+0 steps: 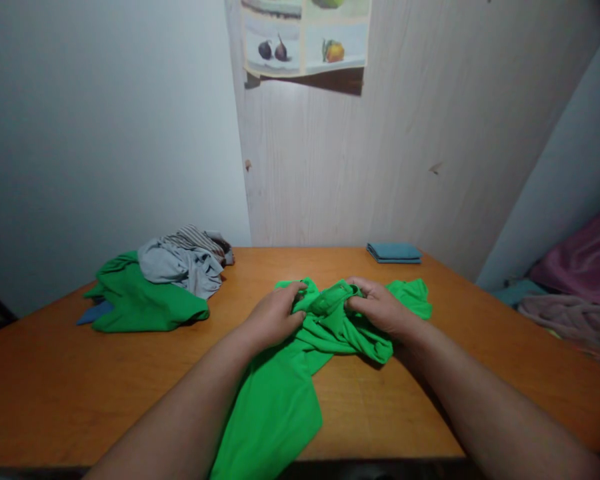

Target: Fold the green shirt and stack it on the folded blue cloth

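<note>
Orange desk (155, 393) against a pale wall: at its front edge, the left hand (276, 316) and right hand (375, 305) pinch the green shirt (280, 393); a blue cloth (394, 253) lies by the far right corner.

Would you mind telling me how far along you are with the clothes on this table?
Early on, it seems. Done: the blue cloth at the far right lies flat and neatly folded. In hand: the bright green garment, bunched and unfolded, gripped by the left hand and right hand. Apparently left: the loose heap at the left, with a green piece, a grey one and a striped one.
</note>
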Demonstrator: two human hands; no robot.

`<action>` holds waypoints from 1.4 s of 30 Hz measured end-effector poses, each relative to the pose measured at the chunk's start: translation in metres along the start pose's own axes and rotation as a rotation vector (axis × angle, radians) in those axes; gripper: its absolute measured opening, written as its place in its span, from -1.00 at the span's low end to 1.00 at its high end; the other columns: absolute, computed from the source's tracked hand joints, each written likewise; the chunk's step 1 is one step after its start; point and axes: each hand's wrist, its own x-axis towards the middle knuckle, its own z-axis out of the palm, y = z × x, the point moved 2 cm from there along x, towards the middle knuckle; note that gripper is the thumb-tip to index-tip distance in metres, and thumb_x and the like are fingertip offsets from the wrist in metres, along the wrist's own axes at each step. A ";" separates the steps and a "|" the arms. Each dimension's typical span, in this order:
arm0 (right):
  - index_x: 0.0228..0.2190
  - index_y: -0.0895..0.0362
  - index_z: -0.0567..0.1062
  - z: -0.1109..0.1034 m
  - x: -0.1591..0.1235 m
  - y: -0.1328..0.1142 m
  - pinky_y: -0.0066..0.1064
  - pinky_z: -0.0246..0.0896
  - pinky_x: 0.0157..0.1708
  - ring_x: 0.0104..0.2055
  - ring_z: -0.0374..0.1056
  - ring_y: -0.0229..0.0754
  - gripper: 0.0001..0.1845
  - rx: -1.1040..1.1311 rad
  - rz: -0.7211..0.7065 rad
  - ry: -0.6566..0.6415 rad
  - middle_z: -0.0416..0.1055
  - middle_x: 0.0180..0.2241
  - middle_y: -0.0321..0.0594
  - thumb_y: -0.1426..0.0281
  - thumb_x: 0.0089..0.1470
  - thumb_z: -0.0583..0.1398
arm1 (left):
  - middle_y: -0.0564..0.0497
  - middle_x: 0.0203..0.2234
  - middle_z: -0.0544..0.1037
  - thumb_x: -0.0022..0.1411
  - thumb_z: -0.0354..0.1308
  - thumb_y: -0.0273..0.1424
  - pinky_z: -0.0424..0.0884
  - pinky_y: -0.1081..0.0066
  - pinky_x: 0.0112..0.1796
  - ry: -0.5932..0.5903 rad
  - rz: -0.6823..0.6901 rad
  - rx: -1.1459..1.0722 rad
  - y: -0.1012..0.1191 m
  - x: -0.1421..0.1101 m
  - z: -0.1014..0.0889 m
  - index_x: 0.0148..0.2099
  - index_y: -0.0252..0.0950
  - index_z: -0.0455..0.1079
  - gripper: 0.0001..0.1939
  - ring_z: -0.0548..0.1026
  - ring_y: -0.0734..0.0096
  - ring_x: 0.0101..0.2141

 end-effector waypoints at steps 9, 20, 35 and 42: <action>-0.26 0.10 0.61 -0.005 -0.006 -0.005 -0.41 0.29 -0.26 -0.28 0.39 -0.20 -0.67 -0.166 0.143 -0.292 0.53 -0.31 -0.30 0.14 0.01 0.35 | -0.07 -0.24 0.58 0.12 0.06 -0.55 0.38 0.31 -0.13 0.082 0.127 0.008 0.010 0.003 0.001 -0.17 -0.27 0.48 -0.75 0.49 0.24 -0.17; -0.30 0.07 0.62 -0.001 -0.008 -0.006 -0.50 0.22 -0.44 -0.41 0.31 -0.26 -0.82 -0.222 0.109 -0.303 0.47 -0.44 -0.36 0.31 -0.01 0.31 | 0.08 -0.49 0.49 0.10 0.16 -0.42 0.13 0.46 -0.46 -0.114 -0.019 0.038 0.007 -0.002 0.011 -0.24 -0.21 0.44 -0.87 0.37 0.38 -0.47; -0.39 0.11 0.58 0.014 0.001 0.005 -0.43 0.24 -0.32 -0.36 0.34 -0.23 -0.87 -0.265 -0.064 -0.113 0.46 -0.45 -0.33 0.32 0.05 0.25 | 0.06 -0.50 0.49 0.06 0.11 -0.50 0.14 0.45 -0.44 -0.073 -0.101 -0.021 0.007 0.007 0.028 -0.36 -0.26 0.45 -0.89 0.39 0.38 -0.44; -0.39 0.07 0.56 0.022 0.002 0.000 -0.42 0.24 -0.31 -0.32 0.38 -0.20 -0.89 -0.289 -0.126 0.011 0.49 -0.41 -0.32 0.33 0.04 0.22 | 0.09 -0.51 0.38 0.13 0.06 -0.45 0.15 0.47 -0.44 -0.022 -0.020 -0.220 0.014 0.008 0.023 -0.39 -0.26 0.34 -0.94 0.31 0.43 -0.44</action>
